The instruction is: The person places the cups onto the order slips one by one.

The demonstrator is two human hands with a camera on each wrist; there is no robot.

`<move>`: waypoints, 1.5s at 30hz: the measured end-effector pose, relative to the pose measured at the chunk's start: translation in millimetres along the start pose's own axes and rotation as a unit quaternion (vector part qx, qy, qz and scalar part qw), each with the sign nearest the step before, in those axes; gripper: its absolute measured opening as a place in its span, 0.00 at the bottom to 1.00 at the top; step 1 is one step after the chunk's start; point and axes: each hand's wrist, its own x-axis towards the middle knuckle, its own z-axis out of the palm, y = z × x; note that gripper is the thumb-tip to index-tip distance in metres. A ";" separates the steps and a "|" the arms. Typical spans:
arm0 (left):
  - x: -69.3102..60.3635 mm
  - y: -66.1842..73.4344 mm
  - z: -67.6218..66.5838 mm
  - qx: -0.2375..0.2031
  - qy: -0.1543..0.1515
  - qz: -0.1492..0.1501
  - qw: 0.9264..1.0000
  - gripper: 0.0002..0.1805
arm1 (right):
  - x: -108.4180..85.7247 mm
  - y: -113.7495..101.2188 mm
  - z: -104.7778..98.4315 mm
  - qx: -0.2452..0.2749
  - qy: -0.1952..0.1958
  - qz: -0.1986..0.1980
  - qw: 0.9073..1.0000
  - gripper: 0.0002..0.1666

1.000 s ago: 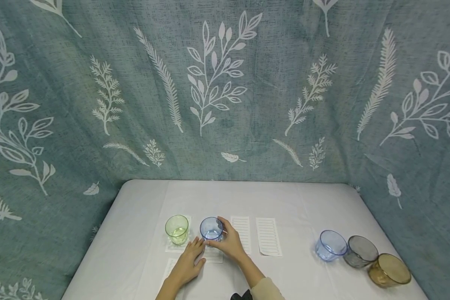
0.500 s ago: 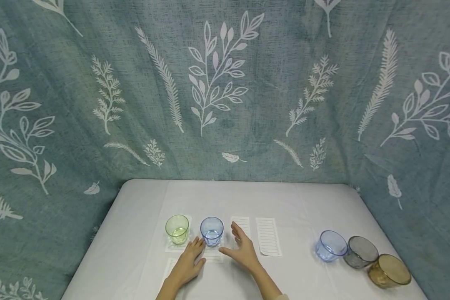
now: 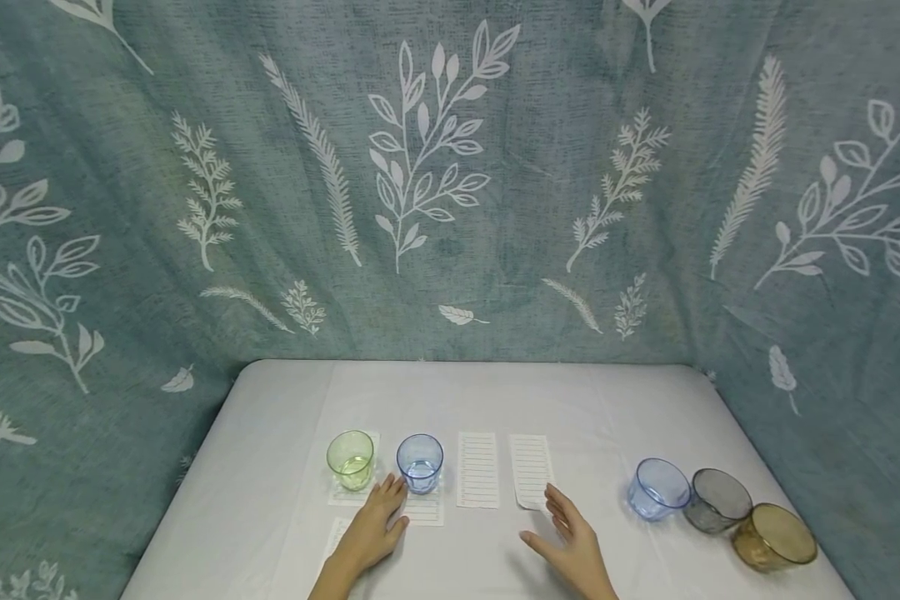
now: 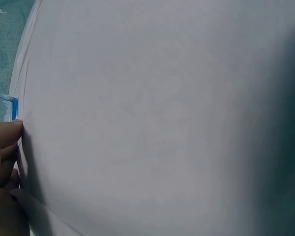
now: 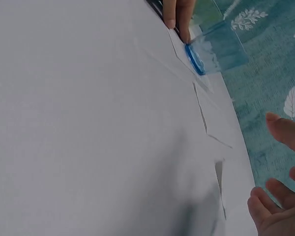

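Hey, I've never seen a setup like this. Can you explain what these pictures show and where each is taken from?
There is no machine here: a person works with two bare hands. The wide picture comes from a camera worn on the head; the two close ones come from cameras on the left and right wrists.

On the white table, a green glass and a blue glass stand on lined slips. Farther right are another blue glass, a grey glass and an amber glass.

The left hand is close by the first blue glass; I can't tell whether it touches it. The right hand holds nothing.
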 end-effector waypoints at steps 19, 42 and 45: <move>-5.3 20.0 -1.5 0.018 0.169 0.000 0.985 0.13 | -28.0 4.3 -91.0 -0.028 0.235 0.025 0.971 0.39; 29.6 66.6 36.6 0.048 0.078 0.066 0.994 0.27 | -23.7 24.4 -104.4 -0.091 0.391 0.043 0.915 0.35; 31.9 64.7 39.3 0.060 0.031 0.045 0.997 0.30 | -23.0 24.7 -102.4 -0.089 0.392 0.051 0.914 0.34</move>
